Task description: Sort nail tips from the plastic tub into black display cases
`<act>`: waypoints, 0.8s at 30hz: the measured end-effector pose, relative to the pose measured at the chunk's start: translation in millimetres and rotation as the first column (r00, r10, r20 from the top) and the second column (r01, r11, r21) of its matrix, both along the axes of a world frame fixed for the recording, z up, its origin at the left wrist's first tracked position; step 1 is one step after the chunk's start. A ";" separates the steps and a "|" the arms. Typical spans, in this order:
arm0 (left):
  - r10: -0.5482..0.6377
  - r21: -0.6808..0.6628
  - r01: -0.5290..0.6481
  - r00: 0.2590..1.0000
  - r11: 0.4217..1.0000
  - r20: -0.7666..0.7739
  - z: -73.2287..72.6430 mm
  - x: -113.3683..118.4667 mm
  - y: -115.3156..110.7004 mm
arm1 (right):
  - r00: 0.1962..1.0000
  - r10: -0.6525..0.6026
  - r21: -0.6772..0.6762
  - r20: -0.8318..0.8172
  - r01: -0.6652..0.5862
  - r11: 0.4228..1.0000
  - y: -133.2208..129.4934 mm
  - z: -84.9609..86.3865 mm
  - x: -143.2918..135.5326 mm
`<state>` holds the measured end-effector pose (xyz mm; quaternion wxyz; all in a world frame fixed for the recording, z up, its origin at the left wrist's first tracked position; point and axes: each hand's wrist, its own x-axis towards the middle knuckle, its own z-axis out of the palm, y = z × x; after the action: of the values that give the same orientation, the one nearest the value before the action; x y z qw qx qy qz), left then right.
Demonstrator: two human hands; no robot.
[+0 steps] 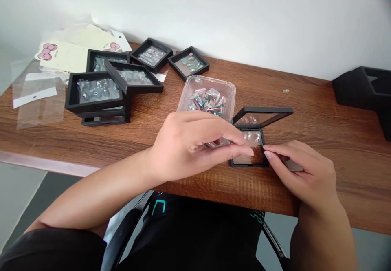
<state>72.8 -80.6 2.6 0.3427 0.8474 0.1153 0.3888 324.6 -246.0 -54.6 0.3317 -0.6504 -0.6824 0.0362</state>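
An open black frame case stands on the brown table with its lid raised, and several small clear nail-shaped pieces lie in a row on its film. Over the left part of the case my left hand holds thumb and forefinger close together; whatever is between them is too small to make out. My right hand pinches at the right edge of the case, its fingertips hiding what they hold. Partly behind my left hand sits a clear plastic tub of shiny, colourful pieces.
Black frame cases holding nail-shaped pieces are stacked at the left, with two more near the wall. Cream cards and clear bags lie far left. Black cases stand at the right; a tiny clear piece lies mid-table.
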 end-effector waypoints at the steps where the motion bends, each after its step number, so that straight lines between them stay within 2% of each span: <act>1: -0.006 -0.012 0.006 1.000 1.000 0.014 0.0 0.4 -0.4 | 1.000 0.006 0.002 0.003 -0.006 1.000 0.0 -0.1 0.1; 8: 0.004 -0.200 0.015 0.996 0.980 0.092 -0.8 3.1 -4.5 | 1.000 0.005 -0.008 0.016 -0.005 1.000 0.1 -0.9 0.7; 12: -0.048 -0.330 0.075 0.995 0.941 0.091 0.1 2.7 -8.0 | 1.000 -0.008 -0.004 0.014 0.008 1.000 1.3 0.1 -0.2; 15: -0.109 -0.375 0.130 0.991 0.918 0.075 -0.4 3.6 -11.0 | 1.000 -0.002 0.005 0.012 0.001 1.000 1.8 1.1 -0.9; 19: -0.307 -0.279 0.314 0.949 0.908 0.068 -6.6 6.7 -14.8 | 1.000 0.023 0.030 -0.008 -0.023 0.999 1.8 3.1 -3.9; 22: -0.509 -0.173 0.502 0.861 0.847 0.008 -13.7 8.3 -19.1 | 0.996 0.071 0.077 -0.062 -0.066 0.995 2.5 5.9 -7.3; 24: -0.584 -0.135 0.575 0.811 0.807 -0.040 -18.6 8.6 -23.4 | 0.988 0.110 0.111 -0.110 -0.098 0.989 3.4 8.7 -8.9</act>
<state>81.5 -104.1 -16.0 0.4887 0.8355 -0.1128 0.2243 315.7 -242.6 -46.0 0.4022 -0.5922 -0.6961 0.0551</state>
